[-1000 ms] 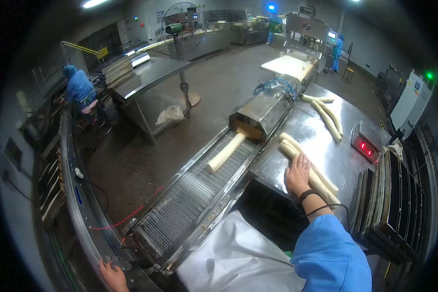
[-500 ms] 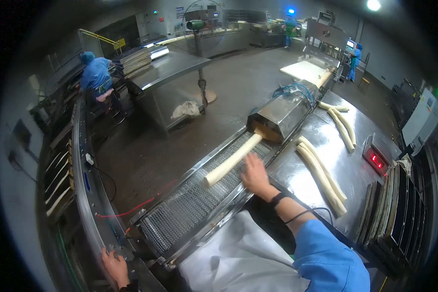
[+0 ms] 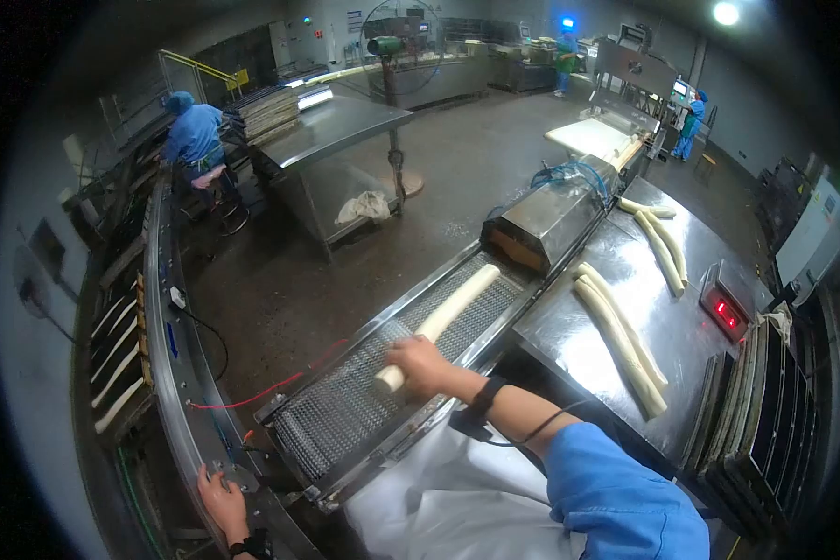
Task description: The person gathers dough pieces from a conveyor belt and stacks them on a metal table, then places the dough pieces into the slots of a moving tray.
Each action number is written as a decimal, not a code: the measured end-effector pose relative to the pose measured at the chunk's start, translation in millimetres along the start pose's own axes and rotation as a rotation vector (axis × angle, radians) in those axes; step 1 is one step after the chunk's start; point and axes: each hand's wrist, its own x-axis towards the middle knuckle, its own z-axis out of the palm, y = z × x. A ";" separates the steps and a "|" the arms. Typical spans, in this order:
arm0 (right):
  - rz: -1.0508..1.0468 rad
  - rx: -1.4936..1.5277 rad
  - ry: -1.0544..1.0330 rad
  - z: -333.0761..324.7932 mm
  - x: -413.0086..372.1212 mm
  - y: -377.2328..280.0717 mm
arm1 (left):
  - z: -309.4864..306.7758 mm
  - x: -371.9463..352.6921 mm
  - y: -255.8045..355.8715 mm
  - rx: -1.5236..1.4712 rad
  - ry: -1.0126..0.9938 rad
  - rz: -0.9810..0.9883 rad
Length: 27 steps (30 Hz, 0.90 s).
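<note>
A long pale dough roll lies lengthwise on a metal mesh conveyor belt, below the mouth of a steel housing. Around the roll, near its lower end, my right hand is closed from above; its fingertips are partly hidden. A dark band circles that wrist. At the lower left, my left hand rests on the edge of a curved metal rail, fingers apart and holding nothing.
On the steel table at right lie several dough rolls, a scale with a red display and stacked trays. Trays with dough strips stand at left. A co-worker bends by the rail; others are farther back.
My right hand has moved left and down from beside the dough roll and taken hold of its near end. The roll has come clear of the housing mouth. My left hand stays on the rail.
</note>
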 end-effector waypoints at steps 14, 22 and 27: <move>1.375 -0.444 0.837 -112.6 -352.8 115.0 | 6.1 -0.1 -5.7 -0.038 0.050 0.058; 1.571 -0.404 0.921 -104.3 -435.0 132.6 | -4.3 -0.7 1.0 0.057 0.024 0.062; 1.518 -0.266 1.080 -96.8 -437.5 164.5 | 4.3 2.9 -8.2 0.094 0.005 0.058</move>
